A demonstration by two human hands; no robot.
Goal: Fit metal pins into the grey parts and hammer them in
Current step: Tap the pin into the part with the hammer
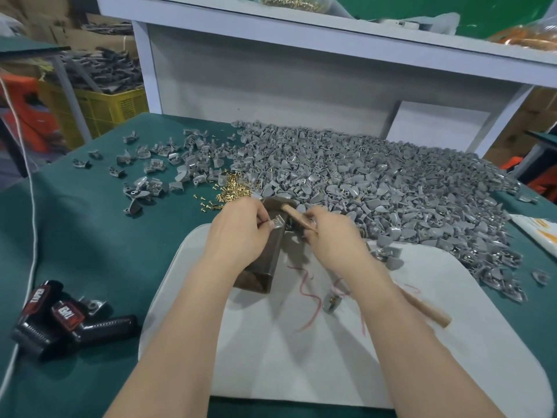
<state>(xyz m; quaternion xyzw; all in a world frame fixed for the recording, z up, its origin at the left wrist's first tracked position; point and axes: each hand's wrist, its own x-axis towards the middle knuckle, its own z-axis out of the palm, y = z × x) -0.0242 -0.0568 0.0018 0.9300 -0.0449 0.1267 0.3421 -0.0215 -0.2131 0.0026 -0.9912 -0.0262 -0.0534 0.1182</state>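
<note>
Two hands meet over the white board (286,357) on the green table (90,236). We record the left hand (241,227) pinching one grey part (278,221) between thumb and fingertips, on the top end of a dark metal block (265,267) that lies on the board. The right hand (328,233) is curled round the wooden hammer handle (431,310); we cannot make out the hammer's head.

Stock: a broad heap of grey parts (376,176) covers the table behind the hands and to the right. A small heap of brass pins (233,191) lies just left of it.

Containers: the yellow crate (114,107) at far left is piled above its rim with grey pieces (102,67). On the shelf above, a container we cannot make out holds more brass pins (289,3).
</note>
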